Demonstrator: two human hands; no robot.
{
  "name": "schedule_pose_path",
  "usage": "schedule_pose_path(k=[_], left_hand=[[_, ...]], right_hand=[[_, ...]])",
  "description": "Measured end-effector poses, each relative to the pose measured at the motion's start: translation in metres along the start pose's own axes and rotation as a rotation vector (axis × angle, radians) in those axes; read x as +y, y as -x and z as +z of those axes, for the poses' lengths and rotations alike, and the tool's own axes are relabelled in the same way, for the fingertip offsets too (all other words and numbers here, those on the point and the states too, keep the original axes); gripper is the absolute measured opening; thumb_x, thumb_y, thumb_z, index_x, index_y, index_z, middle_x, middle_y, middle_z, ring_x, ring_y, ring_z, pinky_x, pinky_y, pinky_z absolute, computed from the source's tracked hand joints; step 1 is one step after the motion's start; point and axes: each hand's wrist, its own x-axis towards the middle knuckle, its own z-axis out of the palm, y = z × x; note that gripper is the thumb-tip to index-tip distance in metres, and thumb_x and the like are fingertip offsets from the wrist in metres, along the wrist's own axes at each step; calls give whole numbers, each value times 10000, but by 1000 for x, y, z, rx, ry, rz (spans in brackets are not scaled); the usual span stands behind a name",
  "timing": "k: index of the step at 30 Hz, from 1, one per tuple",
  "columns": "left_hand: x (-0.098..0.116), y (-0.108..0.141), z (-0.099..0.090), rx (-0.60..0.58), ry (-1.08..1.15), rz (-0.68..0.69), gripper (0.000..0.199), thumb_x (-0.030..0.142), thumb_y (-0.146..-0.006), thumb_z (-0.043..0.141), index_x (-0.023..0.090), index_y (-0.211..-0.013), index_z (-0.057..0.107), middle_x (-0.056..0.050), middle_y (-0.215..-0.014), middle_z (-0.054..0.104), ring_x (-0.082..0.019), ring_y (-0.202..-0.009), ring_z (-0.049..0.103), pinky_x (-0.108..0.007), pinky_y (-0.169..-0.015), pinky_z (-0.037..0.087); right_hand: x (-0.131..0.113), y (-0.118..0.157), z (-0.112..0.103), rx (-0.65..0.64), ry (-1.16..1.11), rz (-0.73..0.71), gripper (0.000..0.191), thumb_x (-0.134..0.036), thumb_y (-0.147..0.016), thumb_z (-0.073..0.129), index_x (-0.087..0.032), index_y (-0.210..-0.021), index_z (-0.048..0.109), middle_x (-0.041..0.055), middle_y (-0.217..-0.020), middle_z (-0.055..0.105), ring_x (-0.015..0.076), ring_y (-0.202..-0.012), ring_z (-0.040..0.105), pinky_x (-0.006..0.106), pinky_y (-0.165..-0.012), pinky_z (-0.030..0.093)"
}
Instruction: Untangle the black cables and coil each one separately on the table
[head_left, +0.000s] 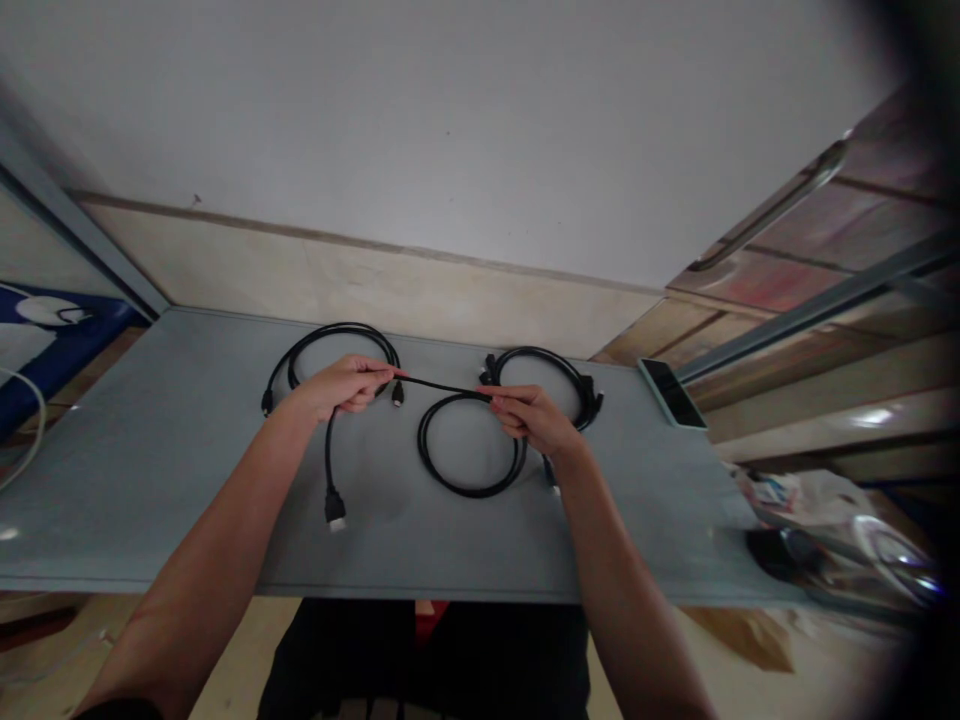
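Observation:
Between my two hands a black HDMI cable (439,385) is stretched nearly straight above the grey table. My left hand (349,387) is closed, pinching it between thumb and fingers, and a loose end with an HDMI plug (334,508) hangs below that hand. My right hand (529,415) is closed on the same cable, from which a round loop (472,492) drops to the left of the hand. Another plug shows partly behind my right wrist. Behind my left hand lies a coiled black cable (341,328); a second coiled cable (544,352) lies behind my right hand.
The grey table (420,550) runs along a pale wall. A phone (673,394) lies near its right end. Beyond that end are a plastic bag (821,497) and other clutter. Metal posts rise at both sides, and a blue surface (97,335) stands at the left.

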Motion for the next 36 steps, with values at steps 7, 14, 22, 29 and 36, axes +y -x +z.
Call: schedule_pose_path(k=[7, 14, 22, 29, 36], left_hand=[[13, 28, -53, 175, 26, -8, 203, 254, -888, 610, 131, -1048, 622, 116, -474, 172, -31, -356, 114, -170, -349, 86], [16, 26, -50, 231, 196, 24, 137, 180, -944, 493, 138, -1031, 592, 115, -482, 171, -28, -346, 102, -160, -355, 46], [12, 15, -29, -51, 340, 154, 423, 239, -895, 547, 208, -1317, 545, 114, -482, 251, -55, -317, 153, -147, -309, 132], [6, 7, -6, -23, 189, 103, 486, 389, -918, 546, 217, -1369, 486, 89, -562, 362, -43, -351, 223, -133, -340, 148], [-15, -13, 33, 126, -204, 189, 505, 471, -928, 528, 155, -1321, 537, 42, -638, 452, -62, -428, 333, -178, -398, 235]], right_hand=[[-8, 8, -39, 176, 37, -68, 366, -283, -732, 776, -125, -1061, 739, -55, -589, 395, 28, -452, 218, 208, -410, 105], [-3, 1, -53, 352, 19, -187, 343, -253, -685, 772, -143, -1008, 739, -63, -568, 371, 39, -453, 207, 206, -397, 140], [-1, -3, -38, 264, -11, -84, 392, -244, -704, 744, -156, -1085, 716, -92, -558, 247, 48, -449, 160, 202, -387, 114], [6, -7, -17, 214, 16, -98, 382, -280, -728, 748, -162, -1089, 717, -82, -564, 295, 49, -459, 184, 210, -404, 125], [19, -19, 23, 209, -74, -274, 425, -329, -800, 696, -208, -1206, 677, -61, -614, 314, 75, -502, 214, 231, -448, 215]])
